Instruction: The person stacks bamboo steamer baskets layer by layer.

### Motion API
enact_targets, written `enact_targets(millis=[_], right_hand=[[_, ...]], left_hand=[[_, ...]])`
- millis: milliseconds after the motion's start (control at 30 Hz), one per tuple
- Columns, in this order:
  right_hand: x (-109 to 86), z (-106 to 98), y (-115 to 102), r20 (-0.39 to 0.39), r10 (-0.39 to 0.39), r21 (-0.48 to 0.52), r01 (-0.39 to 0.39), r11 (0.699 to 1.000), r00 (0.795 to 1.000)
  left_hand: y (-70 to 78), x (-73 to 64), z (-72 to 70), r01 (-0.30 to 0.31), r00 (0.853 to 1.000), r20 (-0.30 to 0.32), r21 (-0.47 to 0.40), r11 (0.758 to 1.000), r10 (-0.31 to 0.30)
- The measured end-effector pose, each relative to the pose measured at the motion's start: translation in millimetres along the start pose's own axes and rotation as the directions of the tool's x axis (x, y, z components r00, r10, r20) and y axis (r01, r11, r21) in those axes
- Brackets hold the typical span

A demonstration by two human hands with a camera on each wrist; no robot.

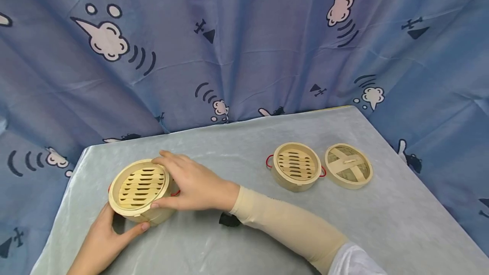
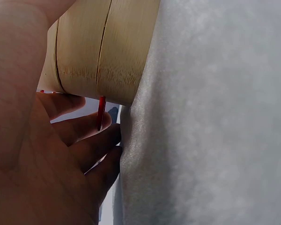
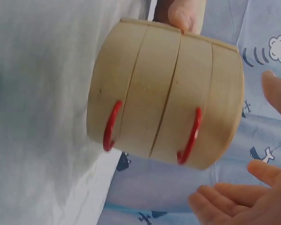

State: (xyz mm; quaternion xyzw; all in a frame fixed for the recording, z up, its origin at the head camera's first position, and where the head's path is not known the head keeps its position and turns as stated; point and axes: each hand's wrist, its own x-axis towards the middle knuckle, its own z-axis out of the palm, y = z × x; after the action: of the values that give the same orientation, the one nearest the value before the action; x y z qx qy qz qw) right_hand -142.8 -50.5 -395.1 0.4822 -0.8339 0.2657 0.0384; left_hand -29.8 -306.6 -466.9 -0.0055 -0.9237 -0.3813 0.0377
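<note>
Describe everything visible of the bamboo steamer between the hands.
The bamboo steamer is round, pale and wooden-looking: two stacked tiers, red loops on both, slatted floor showing in the lidless top. It stands, seemingly upright, on the left of the grey-covered table. The left hand holds its near-left side; the right hand is at the rim, contact unclear.
</note>
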Motion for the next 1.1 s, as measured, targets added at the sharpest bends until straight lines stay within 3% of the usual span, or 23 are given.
enact_targets(millis=[133, 333, 533, 767, 1100], right_hand=[[-2.9, -11, 6, -0.044, -0.004, 0.029, 0.005, 1.000, 0.999], [-7.3, -29, 13, -0.090, -0.012, 0.008, 0.013, 1.000, 0.996], [-15.8, -43, 22, -0.124, 0.010, -0.017, -0.012, 1.000, 0.992], [-29.7, -52, 31, -0.136, 0.058, -0.037, -0.063, 0.997, 0.989], [-45.8, -58, 44, -0.137, 0.118, -0.068, -0.129, 0.989, 0.984]], left_hand=[[-2.2, -0.9, 3.8, 0.003, 1.000, -0.004, 0.006, 1.000, -0.003], [-4.2, 1.2, 3.5, -0.031, 0.998, -0.045, 0.021, 0.999, 0.032], [-3.5, 0.1, 3.3, -0.022, 0.999, -0.047, 0.021, 1.000, 0.023], [-5.4, -0.5, 3.4, -0.055, 0.996, -0.063, 0.014, 0.998, 0.056], [-4.7, -3.8, 5.2, -0.029, 0.999, -0.036, 0.022, 0.999, 0.030]])
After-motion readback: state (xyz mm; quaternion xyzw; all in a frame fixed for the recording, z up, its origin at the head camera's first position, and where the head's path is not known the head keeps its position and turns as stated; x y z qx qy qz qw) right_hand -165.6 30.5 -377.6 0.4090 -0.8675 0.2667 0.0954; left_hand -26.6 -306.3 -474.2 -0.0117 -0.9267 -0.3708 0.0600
